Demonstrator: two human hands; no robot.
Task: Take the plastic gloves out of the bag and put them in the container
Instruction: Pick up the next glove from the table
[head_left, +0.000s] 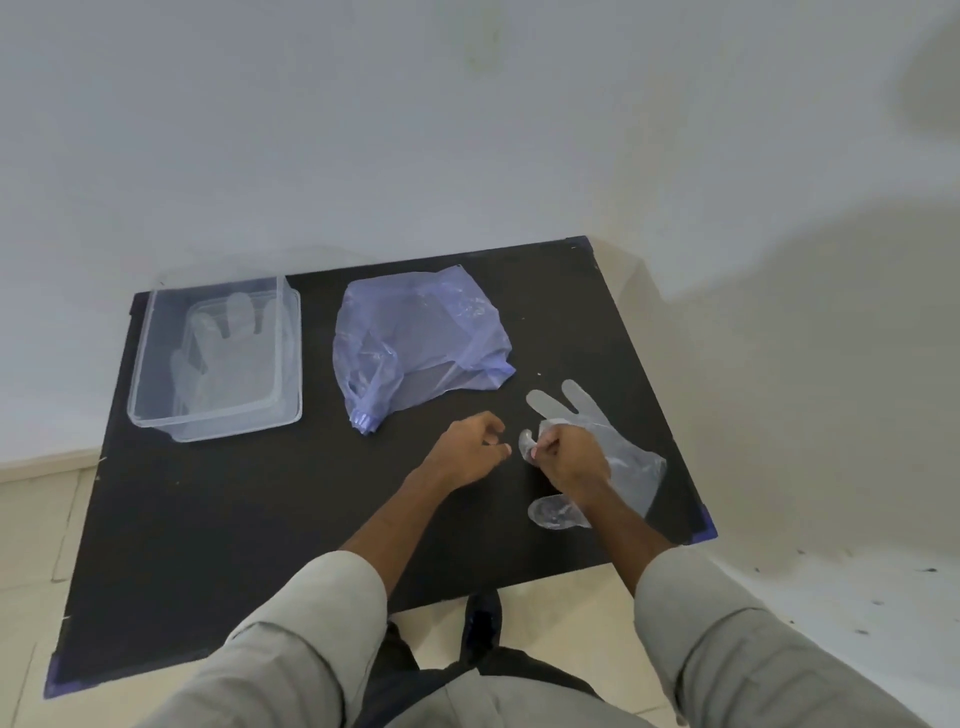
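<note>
Nearest the camera, two light grey rolled-up sleeves (311, 613) are seen reaching forward from the bottom of the frame, with bare forearms extended over a dark matte rectangular table (208, 519). The right hand (569, 457) is held knuckles-up with its fingers curled closed on a clear thin plastic glove (618, 441), which is pinched at one of its fingers; the rest of that glove is spread flat on the table under and beyond the hand, two of its fingers pointing away from the camera and another lobe showing beside the wrist. The left hand (470, 449) is held just beside the right, apart from it, loosely curled with thumb and fingertips drawn near one another and nothing gripped in it. Farther back, near the middle of the table, a crumpled translucent blue plastic bag (415, 348) is laid flat, its knotted end turned toward the camera. At the table's far left corner a clear rectangular plastic container (156, 364) is set, and at least one more clear plastic glove (228, 353) is seen lying inside it, fingers pointing away. Blue tape is seen at the table's corners. A pale grey wall (467, 130) is met by the table's far edge, and cream floor tiles (31, 545) are visible at the left and below, where a dark shoe (483, 623) is planted.
</note>
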